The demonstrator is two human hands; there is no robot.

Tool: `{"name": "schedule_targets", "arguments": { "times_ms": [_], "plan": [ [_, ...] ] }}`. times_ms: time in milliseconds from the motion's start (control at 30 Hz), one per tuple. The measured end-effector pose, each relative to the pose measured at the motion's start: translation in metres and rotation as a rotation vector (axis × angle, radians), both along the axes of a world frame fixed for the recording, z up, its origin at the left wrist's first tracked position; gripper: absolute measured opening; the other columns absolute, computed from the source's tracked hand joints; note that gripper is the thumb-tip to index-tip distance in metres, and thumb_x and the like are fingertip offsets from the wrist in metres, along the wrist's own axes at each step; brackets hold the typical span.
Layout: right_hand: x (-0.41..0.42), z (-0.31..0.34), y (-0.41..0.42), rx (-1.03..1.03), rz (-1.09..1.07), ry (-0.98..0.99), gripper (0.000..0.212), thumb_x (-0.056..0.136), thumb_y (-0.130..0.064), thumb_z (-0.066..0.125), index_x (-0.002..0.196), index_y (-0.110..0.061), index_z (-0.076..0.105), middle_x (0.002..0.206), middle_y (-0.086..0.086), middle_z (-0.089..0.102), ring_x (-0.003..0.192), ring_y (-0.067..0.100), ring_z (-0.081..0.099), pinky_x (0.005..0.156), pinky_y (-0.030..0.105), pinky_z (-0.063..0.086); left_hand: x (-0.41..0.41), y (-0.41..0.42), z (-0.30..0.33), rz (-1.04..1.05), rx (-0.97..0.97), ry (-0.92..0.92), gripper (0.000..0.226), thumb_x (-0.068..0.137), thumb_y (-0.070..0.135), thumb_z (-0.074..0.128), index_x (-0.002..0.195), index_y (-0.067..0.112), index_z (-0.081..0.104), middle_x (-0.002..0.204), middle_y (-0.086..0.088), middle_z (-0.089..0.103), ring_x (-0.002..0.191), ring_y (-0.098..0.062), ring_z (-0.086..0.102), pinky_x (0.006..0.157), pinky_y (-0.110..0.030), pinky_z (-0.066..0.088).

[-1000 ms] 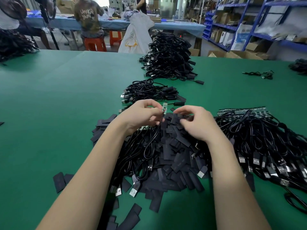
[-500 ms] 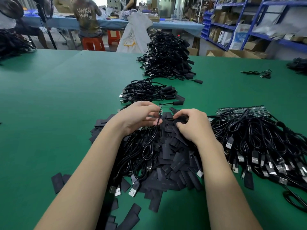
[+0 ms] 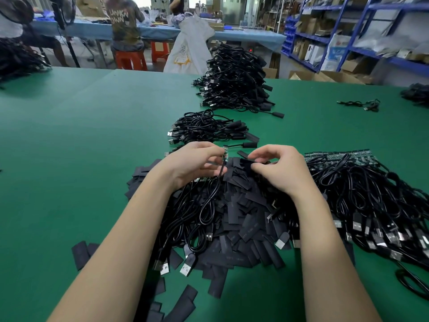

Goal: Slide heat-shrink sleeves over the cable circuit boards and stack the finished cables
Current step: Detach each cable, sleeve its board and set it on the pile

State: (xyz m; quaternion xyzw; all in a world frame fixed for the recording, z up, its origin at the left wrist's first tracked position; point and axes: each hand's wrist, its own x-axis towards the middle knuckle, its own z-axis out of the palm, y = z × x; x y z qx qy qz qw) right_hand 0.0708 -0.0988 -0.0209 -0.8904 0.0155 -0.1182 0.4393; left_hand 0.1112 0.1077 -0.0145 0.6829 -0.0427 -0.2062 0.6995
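Observation:
My left hand (image 3: 197,162) pinches a black cable just below its small green circuit board (image 3: 225,151), which sticks up past my fingertips. My right hand (image 3: 277,168) pinches a flat black heat-shrink sleeve (image 3: 249,161) lifted off the pile, a short way right of the board. Under both hands lies a heap of loose black sleeves (image 3: 241,217) mixed with cables. Bare-board cables (image 3: 371,196) spread out to the right, their boards (image 3: 341,156) lined up at the far end. A small stack of sleeved cables (image 3: 209,129) lies just beyond my hands.
A larger pile of black cables (image 3: 234,82) sits farther back on the green table (image 3: 92,135). A few loose cables (image 3: 359,104) lie at the far right. Stray sleeves (image 3: 81,254) lie near my left forearm. People sit at a blue table behind.
My right hand has lifted a sleeve off the pile and spread its fingers. The circuit board in my left hand shows again above my fingertips.

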Motion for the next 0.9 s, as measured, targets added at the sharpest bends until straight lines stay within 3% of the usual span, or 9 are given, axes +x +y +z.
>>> {"name": "schedule_targets", "arguments": {
  "times_ms": [167, 267, 333, 433, 567, 667, 733, 900],
  "plan": [
    [-0.001, 0.003, -0.002, -0.030, 0.024, 0.026, 0.017, 0.082, -0.014, 0.076, 0.079, -0.031, 0.077, 0.079, -0.018, 0.074, 0.061, -0.008, 0.060, 0.057, 0.004, 0.042, 0.000, 0.000, 0.000, -0.014, 0.003, 0.000, 0.012, 0.101, 0.015, 0.059, 0.090, 0.010, 0.059, 0.079, -0.006, 0.057, 0.067, -0.019, 0.071, 0.060, -0.020, 0.056],
    [0.000, 0.003, -0.001, -0.008, 0.026, 0.016, 0.015, 0.081, -0.015, 0.077, 0.078, -0.030, 0.075, 0.079, -0.014, 0.075, 0.074, -0.001, 0.069, 0.074, 0.019, 0.052, 0.001, 0.000, 0.000, -0.017, 0.003, -0.002, 0.012, 0.101, 0.015, 0.060, 0.089, 0.010, 0.059, 0.078, -0.005, 0.058, 0.069, -0.019, 0.071, 0.060, -0.020, 0.056],
    [0.000, 0.004, -0.001, 0.012, 0.024, 0.005, 0.014, 0.081, -0.015, 0.077, 0.080, -0.029, 0.074, 0.083, -0.014, 0.076, 0.079, 0.004, 0.073, 0.078, 0.024, 0.054, 0.001, 0.000, 0.000, -0.022, 0.004, -0.005, 0.012, 0.101, 0.015, 0.060, 0.090, 0.010, 0.060, 0.077, -0.004, 0.059, 0.070, -0.020, 0.071, 0.061, -0.020, 0.056],
    [0.001, 0.004, 0.000, 0.017, 0.032, -0.025, 0.014, 0.080, -0.016, 0.078, 0.079, -0.029, 0.072, 0.084, -0.016, 0.076, 0.075, 0.000, 0.071, 0.073, 0.019, 0.051, 0.001, -0.001, -0.001, -0.036, 0.013, -0.014, 0.012, 0.101, 0.016, 0.060, 0.090, 0.010, 0.061, 0.078, -0.004, 0.059, 0.071, -0.020, 0.072, 0.063, -0.021, 0.057],
    [0.001, 0.003, 0.000, 0.019, 0.053, -0.045, 0.015, 0.081, -0.023, 0.081, 0.075, -0.025, 0.068, 0.060, -0.020, 0.064, 0.050, -0.001, 0.051, 0.061, 0.014, 0.043, 0.000, -0.002, 0.000, -0.039, 0.008, -0.008, 0.012, 0.101, 0.017, 0.060, 0.090, 0.010, 0.062, 0.081, -0.005, 0.058, 0.069, -0.019, 0.071, 0.063, -0.021, 0.056],
    [0.000, 0.004, 0.000, 0.051, 0.060, -0.024, 0.016, 0.082, -0.020, 0.081, 0.075, -0.022, 0.067, 0.062, -0.014, 0.067, 0.056, 0.010, 0.064, 0.070, 0.029, 0.058, -0.003, -0.004, 0.000, -0.035, 0.012, -0.012, 0.010, 0.100, 0.016, 0.061, 0.093, 0.009, 0.063, 0.081, -0.005, 0.061, 0.070, -0.019, 0.072, 0.063, -0.020, 0.056],
    [-0.001, 0.005, 0.002, 0.083, 0.094, -0.006, 0.017, 0.082, -0.017, 0.081, 0.076, -0.022, 0.066, 0.065, -0.009, 0.069, 0.058, 0.017, 0.067, 0.071, 0.033, 0.059, -0.005, -0.008, 0.000, -0.050, 0.014, -0.018, 0.008, 0.099, 0.013, 0.062, 0.094, 0.008, 0.063, 0.077, -0.003, 0.063, 0.070, -0.019, 0.073, 0.063, -0.020, 0.056],
    [-0.002, 0.006, 0.006, 0.100, 0.186, 0.023, 0.023, 0.075, -0.021, 0.087, 0.075, -0.024, 0.065, 0.056, -0.017, 0.062, 0.052, 0.007, 0.052, 0.055, 0.015, 0.042, -0.011, -0.015, 0.001, -0.101, -0.009, -0.038, 0.003, 0.097, 0.005, 0.064, 0.096, 0.007, 0.061, 0.072, -0.005, 0.068, 0.067, -0.018, 0.070, 0.063, -0.021, 0.056]
  ]
}}
